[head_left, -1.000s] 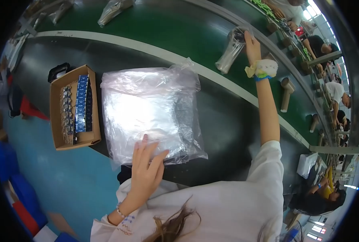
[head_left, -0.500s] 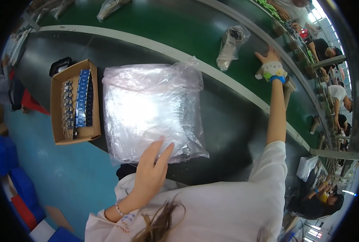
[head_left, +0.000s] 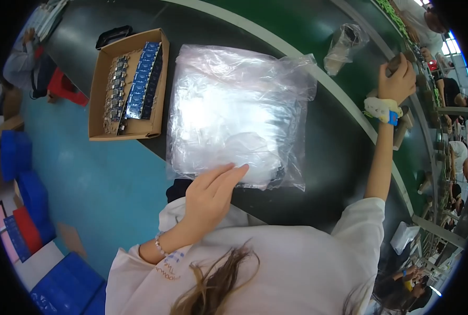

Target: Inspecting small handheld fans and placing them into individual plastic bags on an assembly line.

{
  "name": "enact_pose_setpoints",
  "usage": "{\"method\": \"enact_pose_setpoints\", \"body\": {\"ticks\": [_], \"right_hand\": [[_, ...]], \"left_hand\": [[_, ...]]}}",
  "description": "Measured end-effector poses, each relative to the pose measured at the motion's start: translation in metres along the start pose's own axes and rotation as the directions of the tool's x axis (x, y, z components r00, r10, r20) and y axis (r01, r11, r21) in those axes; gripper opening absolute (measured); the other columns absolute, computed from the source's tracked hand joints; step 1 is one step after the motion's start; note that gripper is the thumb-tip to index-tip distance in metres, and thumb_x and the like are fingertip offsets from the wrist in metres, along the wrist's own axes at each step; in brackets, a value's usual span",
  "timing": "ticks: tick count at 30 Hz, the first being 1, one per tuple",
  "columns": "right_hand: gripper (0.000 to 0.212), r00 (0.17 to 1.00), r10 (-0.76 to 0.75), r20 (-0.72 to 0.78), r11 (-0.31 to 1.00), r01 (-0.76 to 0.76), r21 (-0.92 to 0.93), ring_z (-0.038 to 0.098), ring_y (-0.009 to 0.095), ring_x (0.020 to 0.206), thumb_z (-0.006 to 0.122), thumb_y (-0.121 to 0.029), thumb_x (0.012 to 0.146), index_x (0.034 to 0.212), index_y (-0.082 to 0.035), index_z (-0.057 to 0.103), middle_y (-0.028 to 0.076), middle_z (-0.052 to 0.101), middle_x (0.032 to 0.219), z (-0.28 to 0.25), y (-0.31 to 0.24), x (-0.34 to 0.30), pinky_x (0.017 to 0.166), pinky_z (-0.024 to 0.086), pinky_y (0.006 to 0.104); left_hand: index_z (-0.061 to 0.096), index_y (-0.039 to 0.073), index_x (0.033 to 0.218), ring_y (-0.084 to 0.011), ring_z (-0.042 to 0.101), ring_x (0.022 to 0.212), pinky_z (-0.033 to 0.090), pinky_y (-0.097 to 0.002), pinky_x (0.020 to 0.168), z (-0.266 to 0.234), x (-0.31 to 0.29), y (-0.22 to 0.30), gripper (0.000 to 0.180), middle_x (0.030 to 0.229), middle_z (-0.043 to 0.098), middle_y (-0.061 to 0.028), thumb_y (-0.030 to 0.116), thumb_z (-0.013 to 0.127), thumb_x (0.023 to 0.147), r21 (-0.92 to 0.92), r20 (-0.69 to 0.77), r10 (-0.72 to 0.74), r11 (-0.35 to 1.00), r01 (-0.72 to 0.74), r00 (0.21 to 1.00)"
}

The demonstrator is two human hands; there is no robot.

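Note:
My left hand (head_left: 210,197) lies at the near edge of a stack of clear plastic bags (head_left: 228,110), fingers stretched out over the film. Thumb and palm are partly hidden, and I see nothing gripped in it. Out to the far right, my right arm reaches over the green conveyor belt (head_left: 297,31). My right hand (head_left: 399,83) is closed round a brown, round-ended piece (head_left: 394,64); the fingers cover most of it, so its kind is unclear. Left of that hand, a bagged tan cylindrical part (head_left: 344,50) lies on the belt.
An open cardboard box (head_left: 100,100) with rows of blue-labelled small parts stands left of the bags, a black tray (head_left: 114,37) behind it. A tan part (head_left: 402,128) lies by my right wrist. Blue bins (head_left: 34,197) stand on the floor at left. People work beyond the belt.
My right hand has gone farther out and closed from spread fingers round the brown piece. My left hand stays at the bags, its fingers closer together. The whole view has shifted.

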State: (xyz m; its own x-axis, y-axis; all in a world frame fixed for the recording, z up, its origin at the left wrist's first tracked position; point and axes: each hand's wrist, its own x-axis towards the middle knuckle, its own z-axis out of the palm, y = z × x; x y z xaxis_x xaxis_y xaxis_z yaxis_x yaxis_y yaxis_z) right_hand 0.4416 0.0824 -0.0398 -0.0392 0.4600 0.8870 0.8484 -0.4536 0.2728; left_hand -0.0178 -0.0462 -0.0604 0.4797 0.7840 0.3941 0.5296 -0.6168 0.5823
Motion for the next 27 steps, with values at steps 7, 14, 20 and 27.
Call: {"method": "enact_pose_setpoints", "body": {"ticks": [7, 14, 20, 27], "right_hand": [[0.053, 0.998, 0.014, 0.061, 0.960, 0.004, -0.279, 0.053, 0.024, 0.099, 0.071, -0.040, 0.070, 0.118, -0.024, 0.057, -0.002, 0.062, 0.101, -0.054, -0.006, 0.015, 0.077, 0.042, 0.0420], [0.051, 0.969, -0.134, 0.209, 0.971, 0.171, -0.170, 0.053, 0.023, 0.095, 0.072, -0.045, 0.070, 0.114, -0.020, 0.060, 0.000, 0.064, 0.094, -0.098, -0.022, 0.022, 0.075, 0.043, 0.0379], [0.047, 0.912, -0.204, 0.355, 0.964, 0.251, -0.091, 0.055, 0.025, 0.086, 0.075, -0.037, 0.069, 0.108, -0.014, 0.062, 0.003, 0.065, 0.094, -0.133, -0.034, 0.036, 0.073, 0.045, 0.0370], [0.041, 0.892, -0.198, 0.407, 0.980, 0.168, 0.107, 0.055, 0.026, 0.084, 0.077, -0.029, 0.068, 0.100, -0.009, 0.063, 0.005, 0.065, 0.091, -0.152, -0.040, 0.036, 0.074, 0.045, 0.0370]], "left_hand": [[0.059, 0.000, 0.088, -0.0251, 0.063, 0.072, 0.051, -0.0301, 0.057, 0.014, 0.005, -0.015, 0.023, 0.092, 0.064, -0.0103, -0.006, 0.060, 0.066, -0.236, -0.103, 0.158, 0.955, -0.179, 0.982], [0.052, 0.000, 0.076, -0.0246, 0.061, 0.082, 0.052, -0.0304, 0.066, 0.022, 0.009, -0.019, 0.015, 0.103, 0.061, -0.0135, -0.002, 0.063, 0.066, -0.269, 0.023, 0.234, 0.938, -0.219, 0.972], [0.061, 0.001, 0.080, -0.0226, 0.060, 0.077, 0.050, -0.0314, 0.066, 0.021, 0.000, -0.017, 0.017, 0.096, 0.064, -0.0086, -0.005, 0.065, 0.065, -0.284, -0.011, 0.234, 0.932, -0.227, 0.972], [0.067, 0.005, 0.089, -0.0222, 0.060, 0.079, 0.048, -0.0296, 0.065, 0.014, 0.006, -0.002, 0.025, 0.094, 0.065, -0.0065, -0.004, 0.068, 0.066, -0.252, -0.063, 0.176, 0.950, -0.186, 0.982]]}}
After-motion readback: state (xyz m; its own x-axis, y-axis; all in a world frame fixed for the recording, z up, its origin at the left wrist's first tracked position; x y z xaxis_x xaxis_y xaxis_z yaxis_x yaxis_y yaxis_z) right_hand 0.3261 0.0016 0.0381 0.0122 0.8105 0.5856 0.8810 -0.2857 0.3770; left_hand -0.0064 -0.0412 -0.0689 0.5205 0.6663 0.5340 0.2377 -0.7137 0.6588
